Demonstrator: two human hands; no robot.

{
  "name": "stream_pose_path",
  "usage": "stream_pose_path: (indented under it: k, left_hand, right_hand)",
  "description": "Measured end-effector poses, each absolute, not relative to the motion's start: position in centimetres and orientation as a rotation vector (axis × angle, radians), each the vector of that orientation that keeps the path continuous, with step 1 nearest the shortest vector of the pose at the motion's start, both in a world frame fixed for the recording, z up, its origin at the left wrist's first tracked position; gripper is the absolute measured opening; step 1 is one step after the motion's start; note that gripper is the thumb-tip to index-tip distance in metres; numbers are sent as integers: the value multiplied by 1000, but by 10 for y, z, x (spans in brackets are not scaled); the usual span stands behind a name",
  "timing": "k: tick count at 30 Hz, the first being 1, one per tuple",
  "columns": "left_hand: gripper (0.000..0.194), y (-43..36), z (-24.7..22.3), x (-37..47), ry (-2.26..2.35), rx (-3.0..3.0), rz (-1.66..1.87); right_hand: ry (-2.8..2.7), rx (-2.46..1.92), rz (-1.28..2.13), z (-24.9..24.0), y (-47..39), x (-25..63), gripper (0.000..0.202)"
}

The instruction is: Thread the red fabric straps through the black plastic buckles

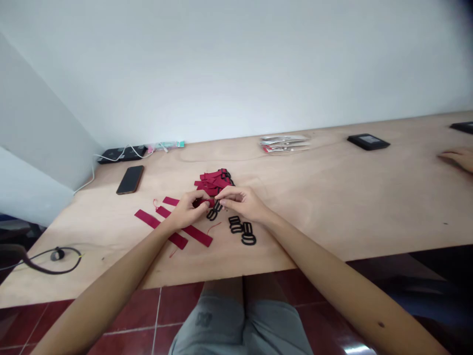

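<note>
My left hand (191,209) is closed on a red strap (207,202), pinched between thumb and fingers. Close against it, my right hand (240,201) has its thumb and fingers pressed together at the strap's end; what lies between them is too small to tell. Black hooks (213,212) show just under the fingertips. Behind the hands lies a pile of red straps (212,181) with black hooks on it. Several loose red strips (197,234) lie beside and under my left hand and forearm. More black hooks (248,233) rest below my right hand.
A phone (130,179) lies at the left, near black boxes (121,154) with a white cable. Plastic packets (284,143) and a black device (368,141) are by the wall. Another person's hand (458,159) rests at the far right. A black cable (59,271) loops at the lower left.
</note>
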State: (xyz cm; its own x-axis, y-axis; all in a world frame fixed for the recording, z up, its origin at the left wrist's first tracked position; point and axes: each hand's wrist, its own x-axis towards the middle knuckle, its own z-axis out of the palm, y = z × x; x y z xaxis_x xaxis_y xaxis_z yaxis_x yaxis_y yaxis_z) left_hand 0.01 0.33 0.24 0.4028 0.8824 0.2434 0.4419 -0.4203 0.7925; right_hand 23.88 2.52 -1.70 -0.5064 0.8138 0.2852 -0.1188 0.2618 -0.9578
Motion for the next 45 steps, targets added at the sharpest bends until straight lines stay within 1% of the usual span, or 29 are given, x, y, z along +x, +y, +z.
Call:
stream_pose_path:
  k: [7, 11, 21, 28, 31, 36, 45]
  left_hand:
    - [20, 2, 4, 0, 1029, 2067, 771]
    - [22, 1, 5, 0, 981, 2062, 681]
    - [24, 3, 3, 1, 972, 2001, 669]
    - [25, 4, -2, 4, 1074, 1979, 840]
    - [28, 3, -1, 5, 1082, 1913, 900]
    - [34, 3, -3, 6, 1093, 1788, 989]
    - [38, 6, -6, 8, 1058, 1715, 1080]
  right_hand:
    - [-1722, -600, 1364, -20, 26, 236, 16]
    - [-1738, -568, 1388, -21, 25, 234, 15]
    - [-1771, -551, 1367, -21, 23, 232, 19]
    - [-1668, -625, 1407, -26, 21, 228, 28]
    - [-1569, -675, 1442, -30, 24, 226, 31]
    - [-1500, -722, 1429, -31, 28, 227, 31]
    - [-1287, -662, 1625, -26, 25, 223, 37]
